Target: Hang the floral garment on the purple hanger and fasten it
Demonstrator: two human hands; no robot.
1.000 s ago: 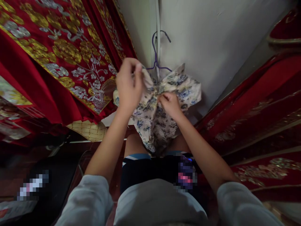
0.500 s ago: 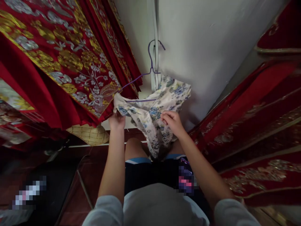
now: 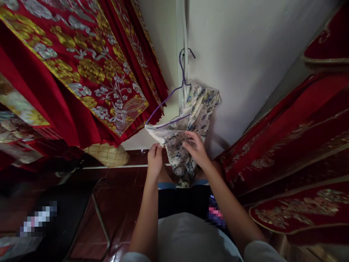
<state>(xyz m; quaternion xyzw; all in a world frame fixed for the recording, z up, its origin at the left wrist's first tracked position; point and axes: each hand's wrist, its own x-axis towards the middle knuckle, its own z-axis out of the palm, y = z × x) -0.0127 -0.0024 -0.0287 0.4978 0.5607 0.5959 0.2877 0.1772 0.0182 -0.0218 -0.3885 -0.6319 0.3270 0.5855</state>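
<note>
Two hands (image 3: 155, 159), floral garment (image 3: 178, 145), purple hanger (image 3: 182, 69)

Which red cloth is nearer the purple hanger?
The left cloth, with gold and silver flowers: its pleated edge comes close to the hanger. The right cloth hangs farther off.

The garment (image 3: 203, 105) hung on the hanger (image 3: 182, 67), before the wall (image 3: 234, 54), its lower end between the thighs. The left hand (image 3: 155, 156) was at its left edge, the right hand (image 3: 196, 147) at its front. The left drape (image 3: 92, 72) and right drape (image 3: 275, 145) flanked it. The phone (image 3: 215, 209) lay on the right thigh.
</note>
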